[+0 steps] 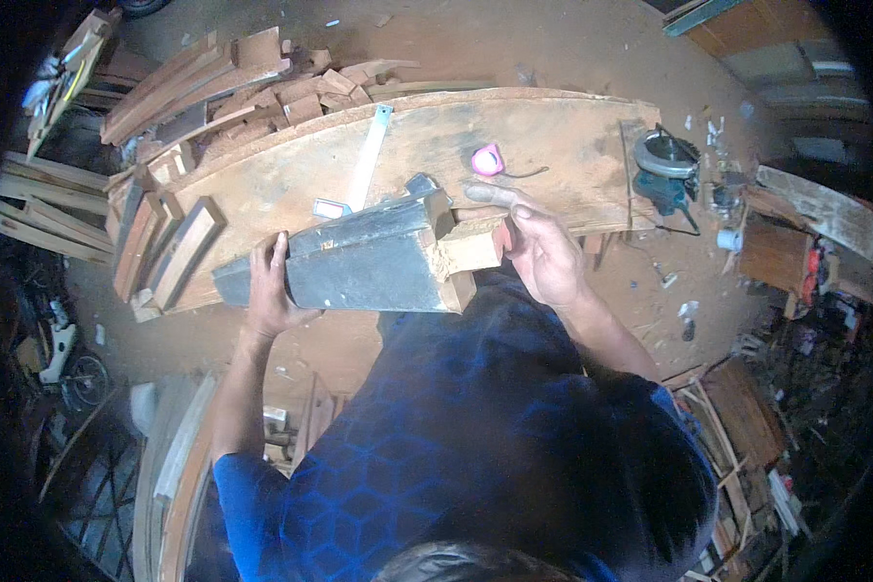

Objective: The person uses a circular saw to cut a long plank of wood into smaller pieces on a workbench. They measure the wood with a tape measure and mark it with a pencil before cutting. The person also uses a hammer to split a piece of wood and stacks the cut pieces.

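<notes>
A long, tapered timber piece with a worn dark-grey face (339,276) lies across my body, with a pale, roughly cut tongue (466,252) at its right end. My left hand (272,286) grips its left part, fingers over the top edge. My right hand (543,252) is at the tongue's reddish tip, touching it, its upper fingers stretched out and apart. Just beyond are a small dark object (420,182), partly hidden, a pink tape measure (485,158) and a long pale metal rule or square (369,150).
The curved workbench (582,136) carries a circular saw (665,170) at its right and short timber pieces (186,255) at its left. Stacked offcuts (194,92) lie beyond it, boards (48,209) at far left, more boards (175,456) lower left. A cluttered wooden stand (766,252) stands right.
</notes>
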